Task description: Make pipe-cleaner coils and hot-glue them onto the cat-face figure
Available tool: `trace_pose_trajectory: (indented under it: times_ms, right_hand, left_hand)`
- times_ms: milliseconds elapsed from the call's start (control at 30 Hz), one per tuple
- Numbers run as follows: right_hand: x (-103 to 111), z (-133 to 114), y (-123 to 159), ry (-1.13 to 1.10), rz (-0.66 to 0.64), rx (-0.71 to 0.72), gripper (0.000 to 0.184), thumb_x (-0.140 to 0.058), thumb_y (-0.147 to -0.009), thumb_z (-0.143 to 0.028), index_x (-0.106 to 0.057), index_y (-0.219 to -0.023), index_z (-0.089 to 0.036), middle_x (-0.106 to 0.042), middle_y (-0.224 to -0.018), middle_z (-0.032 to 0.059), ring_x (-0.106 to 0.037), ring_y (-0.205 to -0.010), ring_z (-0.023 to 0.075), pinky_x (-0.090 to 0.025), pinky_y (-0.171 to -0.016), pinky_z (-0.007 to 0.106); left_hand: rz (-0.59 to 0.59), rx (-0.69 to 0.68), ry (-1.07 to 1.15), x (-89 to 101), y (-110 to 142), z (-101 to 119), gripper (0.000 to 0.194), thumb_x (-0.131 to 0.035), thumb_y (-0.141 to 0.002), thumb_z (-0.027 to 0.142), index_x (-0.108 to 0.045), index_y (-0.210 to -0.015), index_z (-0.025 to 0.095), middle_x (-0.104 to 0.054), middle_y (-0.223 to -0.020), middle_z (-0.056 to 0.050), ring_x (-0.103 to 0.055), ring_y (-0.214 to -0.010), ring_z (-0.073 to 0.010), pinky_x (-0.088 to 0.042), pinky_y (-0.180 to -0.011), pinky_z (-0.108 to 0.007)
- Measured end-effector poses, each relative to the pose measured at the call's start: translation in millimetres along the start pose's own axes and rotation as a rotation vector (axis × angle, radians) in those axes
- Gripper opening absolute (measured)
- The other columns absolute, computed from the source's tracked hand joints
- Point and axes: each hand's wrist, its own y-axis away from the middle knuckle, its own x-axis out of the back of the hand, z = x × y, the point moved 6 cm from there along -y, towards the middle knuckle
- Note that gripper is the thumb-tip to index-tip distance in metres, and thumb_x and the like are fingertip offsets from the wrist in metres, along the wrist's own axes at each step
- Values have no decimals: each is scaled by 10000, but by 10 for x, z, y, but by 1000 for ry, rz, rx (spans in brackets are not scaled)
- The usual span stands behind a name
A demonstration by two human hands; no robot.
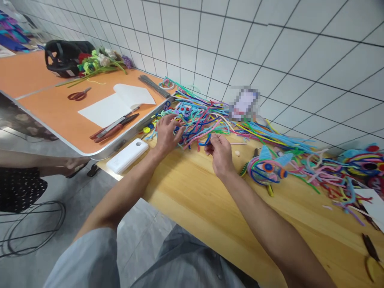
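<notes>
My right hand [221, 155] is closed in a pinch on a short, dark blue pipe cleaner [206, 141] just above the wooden table. To its left, my left hand [167, 134] reaches into a tangled pile of coloured pipe cleaners [198, 120], its fingers curved and apart. Nothing shows between those fingers, though the fingertips are partly lost among the stems. Right of my right hand stands a small animal figure [265, 170] wound from pipe cleaners, with light blue pointed pieces and an orange-and-blue snout.
A white power bank [127, 156] lies near the table edge. Pliers [118, 127], red-handled scissors [79, 94], white paper [103, 110] and a flower bunch [103, 62] rest on the orange table. A tiled wall [210, 44] runs behind. Another person's hand [75, 165] is at left.
</notes>
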Motion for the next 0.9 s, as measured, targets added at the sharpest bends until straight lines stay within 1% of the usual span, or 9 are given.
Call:
trace_pose_trajectory:
  times_ms: [67, 167, 267, 333, 467, 567, 733, 800, 900]
  right_hand:
    - [84, -27, 156, 35, 8, 0, 423, -725, -826, -620, -553, -814, -234, -585, -634, -53, -521, -548, 107, -387, -499, 238]
    - [203, -86, 356, 108, -17, 39, 386, -689, -883, -589, -581, -825, -223, -587, -658, -46, -513, -578, 109, -397, -538, 251]
    - [338, -149, 529, 145, -41, 49, 376, -680, -910, -577, -605, -841, -216, -602, -695, -34, -520, -610, 114, -407, -567, 263]
    - [428, -178, 645, 123, -62, 13, 391, -689, -908, -598, -618, -871, -216, -622, -735, -21, -548, -642, 124, -428, -583, 269]
    - [585, -254, 887, 52, -120, -24, 414, -824, -817, -512, -642, -1064, -233, -688, -917, 7, -632, -781, 152, -509, -680, 288]
    - [774, -308, 1034, 81, -72, -21, 392, -831, -805, -444, -647, -1081, -235, -683, -927, 8, -649, -826, 166, -546, -757, 321]
    - [1147, -364, 1244, 78, 21, -35, 343, -838, -795, -396, -651, -1035, -237, -681, -946, 11, -643, -860, 160, -538, -775, 307]
    - [1235, -381, 1326, 72, -11, -47, 320, -834, -806, -401, -644, -1007, -238, -673, -933, 6, -631, -829, 150, -529, -745, 296]
    - [1320, -446, 1426, 142, -51, -15, 307, -840, -811, -398, -634, -973, -237, -653, -884, -9, -619, -782, 142, -520, -719, 293]
  left_hand:
    - [-9, -76, 194, 147, 39, 374, 228, -644, -995, 428, -683, -961, 205, -711, -1160, -123, -645, -1128, -267, -494, -1005, -439]
    - [-323, -72, 438, 161, 178, 920, 307, -719, -944, 496, -675, -961, 192, -713, -869, -38, -637, -772, -175, -516, -733, -308]
    - [-568, 38, 603, 98, 362, 1265, 285, -668, -979, 444, -691, -882, 178, -704, -764, -20, -579, -634, -133, -446, -599, -263]
    - [-592, 112, 683, 60, 460, 1380, 277, -647, -986, 410, -696, -847, 175, -709, -751, -26, -574, -627, -130, -424, -582, -261]
    - [-502, 328, 920, -40, 658, 1508, 304, -713, -943, 460, -645, -838, 183, -658, -717, -8, -573, -625, -129, -443, -579, -258]
    - [-437, 446, 1069, -103, 813, 1643, 358, -746, -919, 527, -628, -863, 195, -658, -731, -1, -598, -637, -131, -493, -615, -265]
    - [-383, 537, 1198, -158, 1051, 1803, 414, -795, -873, 571, -610, -848, 201, -701, -736, -12, -587, -635, -130, -505, -649, -277]
    - [-463, 597, 1279, -215, 1148, 1855, 438, -819, -843, 585, -612, -872, 200, -711, -739, -12, -591, -632, -131, -490, -638, -272]
    - [-747, 629, 1357, -300, 1248, 2014, 495, -809, -823, 644, -635, -922, 192, -715, -739, -20, -617, -655, -147, -463, -619, -265]
